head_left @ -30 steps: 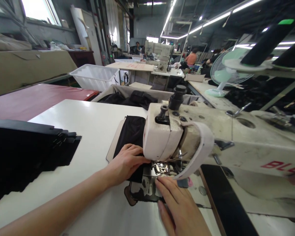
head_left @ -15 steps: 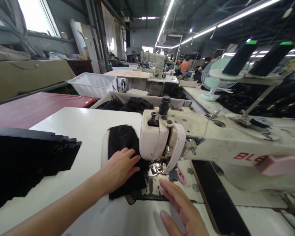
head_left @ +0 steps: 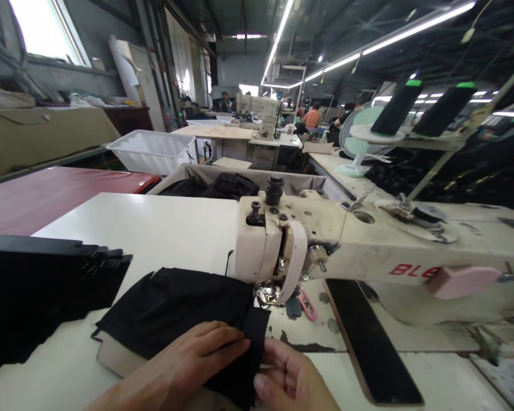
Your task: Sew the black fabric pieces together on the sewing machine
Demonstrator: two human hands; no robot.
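Note:
A piece of black fabric (head_left: 184, 302) lies on the white table, its right end beside the presser foot (head_left: 267, 294) of the sewing machine (head_left: 325, 228). A light grey-beige layer (head_left: 120, 354) shows beneath its lower left edge. My left hand (head_left: 201, 348) rests on top of the black fabric, fingers lying together and flat, the thumb hidden. At the fabric's right edge, my right hand (head_left: 289, 377) has its thumb and fingers closed on the cloth, just in front of the foot.
A stack of black cut pieces (head_left: 47, 297) lies on the left. A phone (head_left: 372, 342) and a small pink tool (head_left: 307, 303) lie right of the foot. Behind the table are a fabric-lined bin (head_left: 184, 171) and a white plastic tub (head_left: 154, 151). Thread cones (head_left: 396, 111) stand above the machine.
The black fabric has turned and spread out to the left, toward me. My left hand has moved down with it. My right hand, apart from the cloth before, now grips its right edge.

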